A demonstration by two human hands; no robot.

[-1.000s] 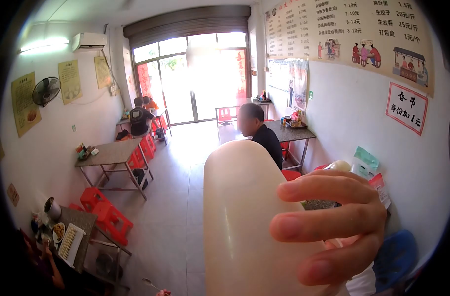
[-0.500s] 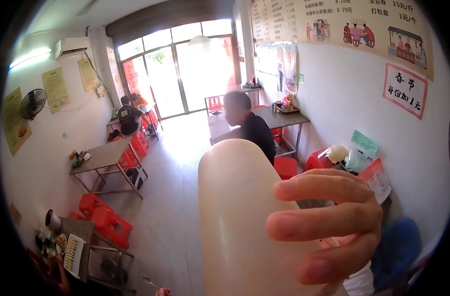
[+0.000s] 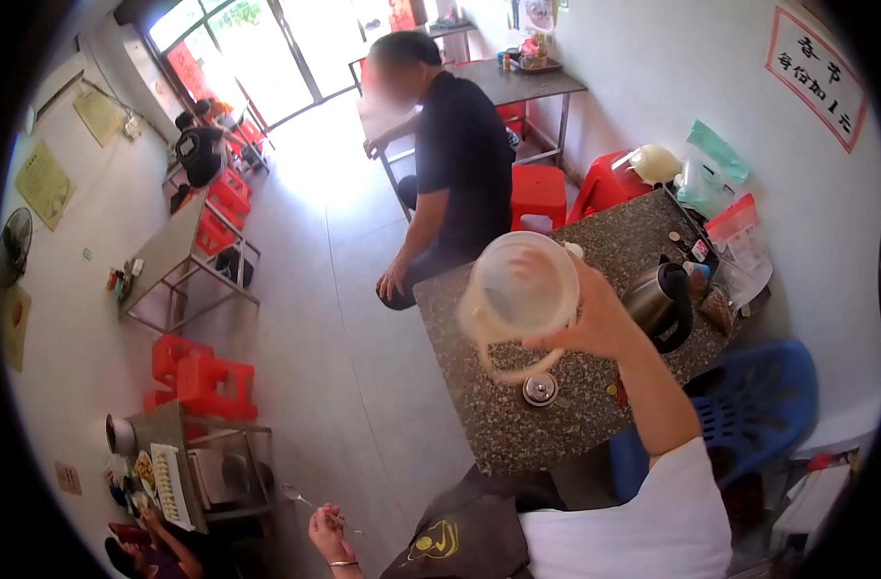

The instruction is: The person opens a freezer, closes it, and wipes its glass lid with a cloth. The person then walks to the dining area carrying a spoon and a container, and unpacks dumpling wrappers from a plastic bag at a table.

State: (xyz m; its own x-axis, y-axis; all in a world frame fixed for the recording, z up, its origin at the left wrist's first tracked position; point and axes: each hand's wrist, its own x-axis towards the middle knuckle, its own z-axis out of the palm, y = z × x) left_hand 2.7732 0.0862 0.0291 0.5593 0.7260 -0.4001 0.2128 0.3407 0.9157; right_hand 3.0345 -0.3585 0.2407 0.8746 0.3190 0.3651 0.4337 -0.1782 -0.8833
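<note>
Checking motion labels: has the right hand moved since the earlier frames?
Yes: the right hand moved away from the camera, out over the speckled table, which it and its container largely hid before.

Steel kettle (image 3: 645, 301) on speckled tabletop (image 3: 489, 410)

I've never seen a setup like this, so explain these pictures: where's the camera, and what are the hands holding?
There's no machine: these are a person's own bare hands, seen from a head-worn camera looking forward and down. The right hand holds a pale, see-through container in front of a speckled table. On the table are a metal kettle and a small round silver item I can't identify. Low in the picture, the left hand holds what looks like a spoon.
</note>
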